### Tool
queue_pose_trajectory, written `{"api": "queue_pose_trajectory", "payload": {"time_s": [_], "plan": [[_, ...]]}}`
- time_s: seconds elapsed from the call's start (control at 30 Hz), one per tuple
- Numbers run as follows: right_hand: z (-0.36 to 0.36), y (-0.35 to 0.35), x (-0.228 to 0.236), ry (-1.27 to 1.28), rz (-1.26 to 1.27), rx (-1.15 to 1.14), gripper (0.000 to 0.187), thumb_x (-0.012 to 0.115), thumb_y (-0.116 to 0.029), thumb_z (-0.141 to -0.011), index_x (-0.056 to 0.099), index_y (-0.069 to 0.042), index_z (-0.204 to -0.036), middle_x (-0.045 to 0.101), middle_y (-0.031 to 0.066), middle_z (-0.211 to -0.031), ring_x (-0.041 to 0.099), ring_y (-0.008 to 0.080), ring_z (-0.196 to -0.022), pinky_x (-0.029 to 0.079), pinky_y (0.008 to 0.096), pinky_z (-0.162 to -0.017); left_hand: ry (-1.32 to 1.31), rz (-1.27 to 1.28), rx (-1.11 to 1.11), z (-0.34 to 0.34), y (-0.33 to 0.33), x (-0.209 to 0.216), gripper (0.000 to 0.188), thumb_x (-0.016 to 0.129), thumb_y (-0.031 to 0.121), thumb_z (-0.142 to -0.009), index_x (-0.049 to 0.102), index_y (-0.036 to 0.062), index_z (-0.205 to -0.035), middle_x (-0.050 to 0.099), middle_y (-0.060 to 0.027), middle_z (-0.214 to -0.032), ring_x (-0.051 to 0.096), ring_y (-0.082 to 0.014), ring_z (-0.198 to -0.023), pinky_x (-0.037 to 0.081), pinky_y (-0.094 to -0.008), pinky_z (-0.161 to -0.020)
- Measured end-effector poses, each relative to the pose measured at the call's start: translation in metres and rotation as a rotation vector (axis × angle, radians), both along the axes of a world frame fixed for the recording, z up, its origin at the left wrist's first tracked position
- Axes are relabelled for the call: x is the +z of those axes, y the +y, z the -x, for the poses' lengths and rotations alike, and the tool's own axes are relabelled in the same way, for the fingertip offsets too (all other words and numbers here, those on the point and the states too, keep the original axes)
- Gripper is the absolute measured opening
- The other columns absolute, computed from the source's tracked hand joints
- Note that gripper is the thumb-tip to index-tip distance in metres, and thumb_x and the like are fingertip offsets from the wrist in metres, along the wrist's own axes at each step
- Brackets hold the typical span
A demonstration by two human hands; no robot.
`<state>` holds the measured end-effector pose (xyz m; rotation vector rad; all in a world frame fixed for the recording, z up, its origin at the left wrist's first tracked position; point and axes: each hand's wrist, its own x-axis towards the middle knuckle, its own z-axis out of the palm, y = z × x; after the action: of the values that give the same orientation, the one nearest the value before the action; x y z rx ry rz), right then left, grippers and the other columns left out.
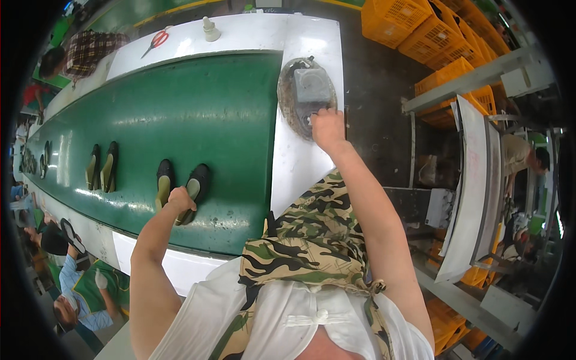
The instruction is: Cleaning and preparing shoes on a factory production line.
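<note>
My left hand [182, 199] is closed on the heel end of a black flat shoe [198, 179] with a light green inside, on the green conveyor belt [228, 108]. Its mate, another black shoe [164, 175], stands just left of it, partly covered by my fingers. My right hand [329, 129] is closed over the near edge of a worn oval tray [287, 96] on the white table edge. A grey, box-like block [313, 86] sits on that tray, just beyond my fingertips. What the right fingers pinch is too small to make out.
A second pair of shoes [101, 168] stands farther left on the belt, with more beyond. Red-handled scissors [157, 42] and a pale bottle [210, 30] lie along the far ledge. Orange crates [396, 21] are stacked at right. Co-workers sit along the belt, one in a plaid shirt [93, 54].
</note>
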<state>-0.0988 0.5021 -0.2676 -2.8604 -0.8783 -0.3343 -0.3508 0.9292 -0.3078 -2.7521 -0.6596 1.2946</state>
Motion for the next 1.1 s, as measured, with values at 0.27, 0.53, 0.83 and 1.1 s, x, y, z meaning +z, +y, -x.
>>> {"api": "queue_pose_trajectory", "payload": {"time_s": [0.27, 0.53, 0.83, 1.1], "plan": [[-0.004, -0.022, -0.002, 0.521, -0.442, -0.533, 0.018, 0.066, -0.023, -0.07, 0.071, -0.01, -0.081, 0.068, 0.0137, -0.088, 0.064, 0.0321, -0.086, 0.049, 0.0429, -0.076, -0.495, 1.357, 1.357, -0.025, -0.035, -0.005, 0.046, 0.071, 0.019, -0.077, 0.056, -0.0015, -0.115, 0.062, -0.0153, -0.115, 0.059, -0.031, -0.108, 0.043, -0.0442, -0.099], [0.017, -0.05, 0.009, 0.822, -0.974, -0.665, 0.014, 0.07, -0.015, -0.07, 0.065, -0.005, -0.079, 0.063, 0.0049, -0.073, 0.061, 0.0163, -0.068, 0.048, 0.0318, -0.063, -0.879, 1.633, 0.933, -0.083, -0.142, 0.054, 0.052, 0.071, 0.012, -0.076, 0.051, 0.0012, -0.122, 0.059, -0.0111, -0.117, 0.057, -0.0256, -0.109, 0.043, -0.0394, -0.098], [0.068, 0.002, 0.056, 0.905, -1.407, -0.279, 0.017, 0.075, -0.005, -0.075, 0.061, -0.004, -0.084, 0.059, -0.002, -0.075, 0.052, 0.0059, -0.066, 0.041, 0.023, -0.059, -0.942, 1.104, -0.175, -0.082, -0.193, 0.1, 0.063, 0.08, 0.024, -0.073, 0.052, 0.0045, -0.126, 0.055, -0.0106, -0.126, 0.05, -0.0252, -0.119, 0.036, -0.0396, -0.104], [0.089, 0.0, 0.079, 0.912, -1.541, -0.258, 0.016, 0.072, -0.005, -0.078, 0.059, -0.004, -0.086, 0.059, -0.0006, -0.078, 0.053, 0.0068, -0.069, 0.043, 0.0239, -0.061, -0.75, 0.934, -0.328, -0.081, -0.218, 0.135, 0.056, 0.072, 0.035, -0.082, 0.053, 0.0075, -0.127, 0.052, -0.0106, -0.131, 0.045, -0.0286, -0.125, 0.032, -0.0415, -0.107]]}}
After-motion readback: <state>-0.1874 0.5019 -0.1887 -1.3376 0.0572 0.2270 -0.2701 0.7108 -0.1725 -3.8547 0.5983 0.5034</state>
